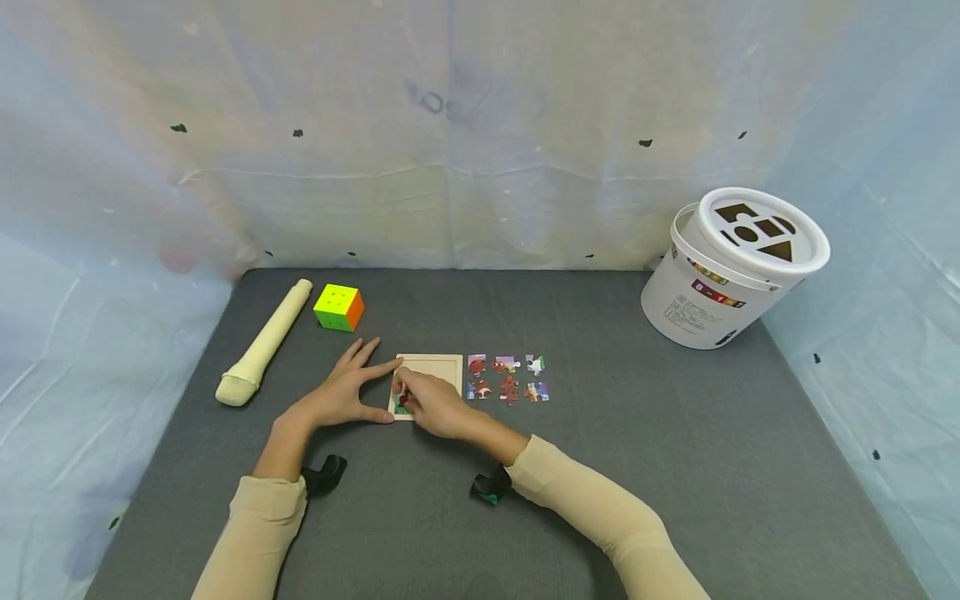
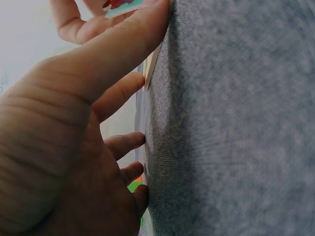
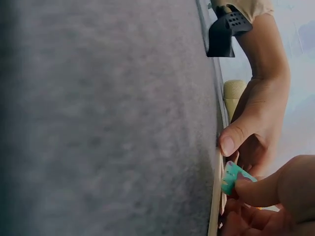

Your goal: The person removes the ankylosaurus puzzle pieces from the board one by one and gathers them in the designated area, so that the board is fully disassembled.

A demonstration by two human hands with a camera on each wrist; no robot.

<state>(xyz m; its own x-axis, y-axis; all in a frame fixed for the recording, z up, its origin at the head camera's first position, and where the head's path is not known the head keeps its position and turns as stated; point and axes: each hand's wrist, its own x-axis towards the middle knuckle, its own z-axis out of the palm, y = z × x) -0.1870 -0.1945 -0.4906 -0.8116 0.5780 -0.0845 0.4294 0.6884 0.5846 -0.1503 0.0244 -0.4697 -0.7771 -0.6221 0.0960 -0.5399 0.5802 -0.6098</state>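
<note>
A shallow wooden puzzle tray [image 1: 448, 367] lies flat on the grey table. My left hand [image 1: 339, 398] is beside it with spread fingers; thumb and index finger touch its left side. Over the tray's left part, my right hand [image 1: 437, 405] pinches a teal-green puzzle piece [image 3: 230, 178] between thumb and fingers. That piece is tilted in the right wrist view, its near edge close to the tray's rim [image 3: 216, 196]. My right fingers partly hide it from the head view. Several loose puzzle pieces [image 1: 509, 387] lie in two rows right of the tray.
Behind my left hand stands a puzzle cube [image 1: 339, 307] with yellow, green and orange faces. A pale yellow, club-shaped object [image 1: 266, 342] lies at the left. At the back right is a white bucket [image 1: 701, 300] with shaped holes in its lid. Plastic sheeting borders the table.
</note>
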